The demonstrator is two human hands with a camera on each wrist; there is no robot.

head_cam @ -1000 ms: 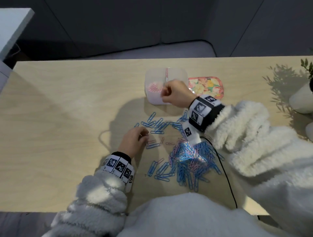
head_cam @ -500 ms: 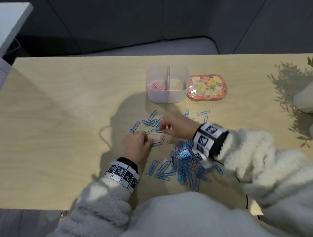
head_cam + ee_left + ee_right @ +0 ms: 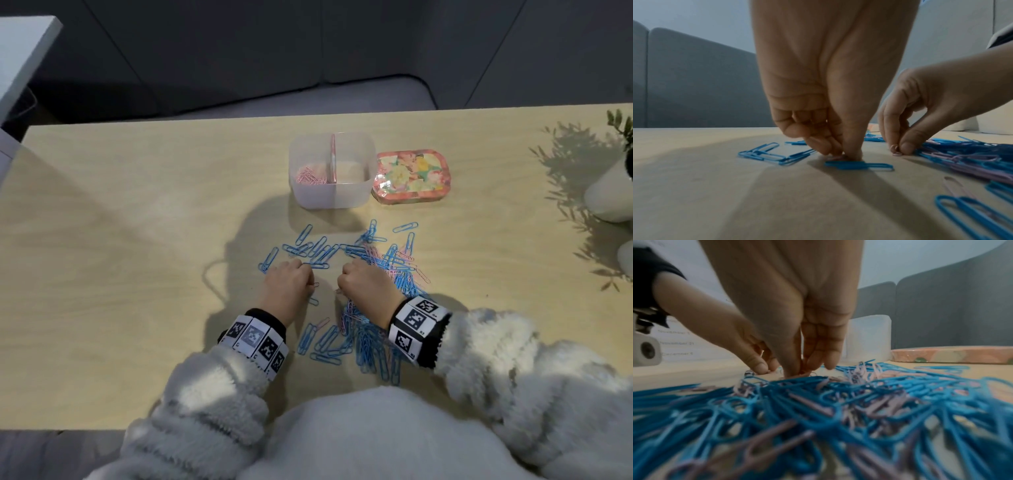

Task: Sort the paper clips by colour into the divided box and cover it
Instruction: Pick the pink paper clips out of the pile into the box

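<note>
The clear divided box (image 3: pixel 356 198) stands open at the table's far middle, with pink clips (image 3: pixel 308 176) in its left compartment and nothing visible in the right one. Its floral lid (image 3: pixel 412 176) lies just to the right. Blue and pink paper clips (image 3: pixel 376 274) are scattered and heaped in front of the box. My left hand (image 3: pixel 291 282) is down on the table, its fingertips (image 3: pixel 836 153) pinching a pink clip (image 3: pixel 833 157). My right hand (image 3: pixel 361 284), beside it at the heap's left edge, pinches another pink clip (image 3: pixel 895 150).
A white plant pot (image 3: pixel 609 195) stands at the table's right edge, casting leaf shadows. A lone blue clip (image 3: pixel 859 165) lies just in front of my left fingers. Bare wood (image 3: pixel 120 257) stretches to the left. A grey sofa is behind the table.
My right hand came back from over the box to the table beside my left hand and now pinches a pink clip. My left hand stayed in place among the loose clips.
</note>
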